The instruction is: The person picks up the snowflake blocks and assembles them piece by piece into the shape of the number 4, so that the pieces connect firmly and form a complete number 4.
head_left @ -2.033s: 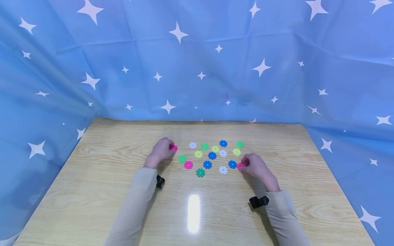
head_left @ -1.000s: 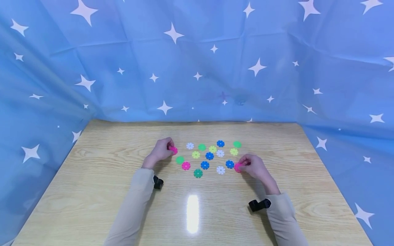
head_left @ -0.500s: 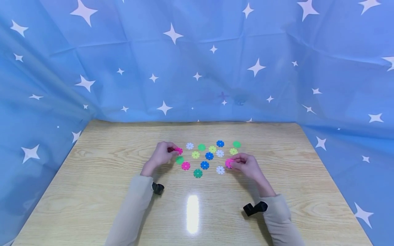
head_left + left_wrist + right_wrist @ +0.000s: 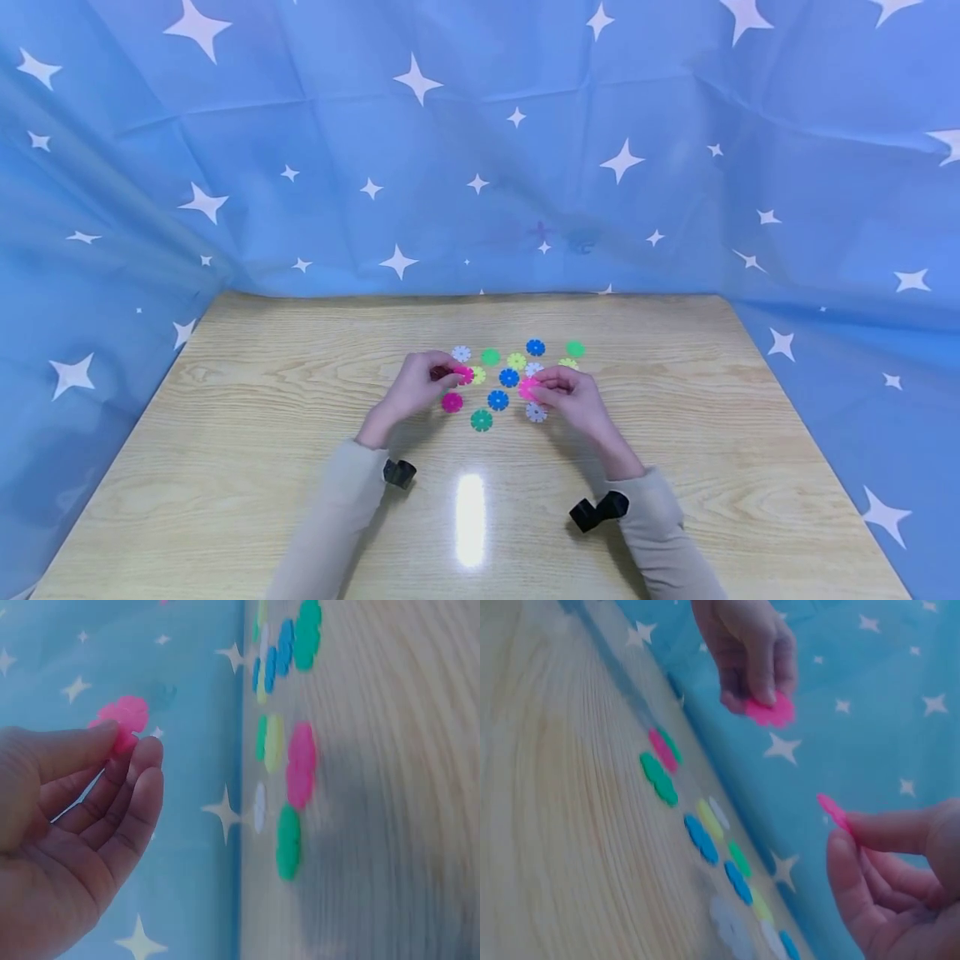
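Note:
In the head view my left hand (image 4: 414, 390) pinches a pink notched plastic disc (image 4: 466, 376) between thumb and fingers. My right hand (image 4: 583, 408) pinches a second pink notched disc (image 4: 528, 389). Both discs are held up above the table with a gap between them, and the right wrist view shows the left hand's disc (image 4: 776, 711) facing the right hand's disc (image 4: 831, 810). Below them lie flat discs: another pink disc (image 4: 452, 402), a dark green disc (image 4: 482, 420), blue discs (image 4: 498, 400) and a white disc (image 4: 536, 412). My hands hide some discs.
Farther back on the wooden table (image 4: 262, 417) lie a white disc (image 4: 461, 354), a green disc (image 4: 490, 357), a yellow disc (image 4: 516, 361), a blue disc (image 4: 536, 347) and a green disc (image 4: 575, 348). A blue star-patterned cloth (image 4: 480, 225) hangs behind the table's far edge.
My hands have come closer together over the discs, left hand moving right and right hand moving left. Each carries its pink disc along; the discs lying flat have not visibly moved.

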Available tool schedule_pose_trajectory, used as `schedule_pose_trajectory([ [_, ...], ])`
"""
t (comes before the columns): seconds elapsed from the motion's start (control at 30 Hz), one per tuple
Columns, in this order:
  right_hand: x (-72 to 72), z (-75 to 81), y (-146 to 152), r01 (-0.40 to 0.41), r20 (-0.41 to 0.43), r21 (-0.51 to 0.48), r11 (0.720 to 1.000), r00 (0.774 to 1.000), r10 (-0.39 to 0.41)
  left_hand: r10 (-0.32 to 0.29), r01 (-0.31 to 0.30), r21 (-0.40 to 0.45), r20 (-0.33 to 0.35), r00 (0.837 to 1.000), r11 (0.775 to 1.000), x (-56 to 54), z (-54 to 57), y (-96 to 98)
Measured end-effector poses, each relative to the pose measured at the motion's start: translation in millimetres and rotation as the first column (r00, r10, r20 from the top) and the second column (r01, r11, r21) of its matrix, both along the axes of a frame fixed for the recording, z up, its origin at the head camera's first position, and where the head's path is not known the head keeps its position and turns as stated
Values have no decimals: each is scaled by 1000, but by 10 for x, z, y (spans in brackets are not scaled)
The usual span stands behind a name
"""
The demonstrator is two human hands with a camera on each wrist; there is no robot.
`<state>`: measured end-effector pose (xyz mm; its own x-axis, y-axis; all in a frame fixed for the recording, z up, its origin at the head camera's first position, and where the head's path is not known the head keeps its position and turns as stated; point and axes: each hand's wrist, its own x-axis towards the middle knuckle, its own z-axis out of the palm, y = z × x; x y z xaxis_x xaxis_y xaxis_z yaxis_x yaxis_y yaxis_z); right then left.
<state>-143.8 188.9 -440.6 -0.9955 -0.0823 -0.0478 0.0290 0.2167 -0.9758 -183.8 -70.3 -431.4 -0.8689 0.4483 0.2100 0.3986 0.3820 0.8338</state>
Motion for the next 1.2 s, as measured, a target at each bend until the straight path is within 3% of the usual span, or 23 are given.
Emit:
schedule_pose_trajectory([
  [0.2, 5, 44, -176, 6, 5, -67, 998, 1000, -5, -44, 44, 28, -1, 999, 999, 77, 30, 113],
  [0.47, 30, 116, -331, 60, 76, -154, 986, 996, -48, -103, 104, 64, -28, 994, 993, 126, 43, 199],
  [0.63, 33, 114, -377, 73, 106, -203, 976, 993, -53, -110, 115, 39, -113, 988, 993, 131, 25, 227],
  [1.0, 44, 141, -441, 129, 142, -231, 964, 985, -98, -98, 106, 8, -319, 943, 994, 137, 7, 241],
  [1.2, 30, 151, -484, 189, 168, -306, 933, 975, -142, -65, 94, 44, -438, 897, 995, 150, 15, 258],
])
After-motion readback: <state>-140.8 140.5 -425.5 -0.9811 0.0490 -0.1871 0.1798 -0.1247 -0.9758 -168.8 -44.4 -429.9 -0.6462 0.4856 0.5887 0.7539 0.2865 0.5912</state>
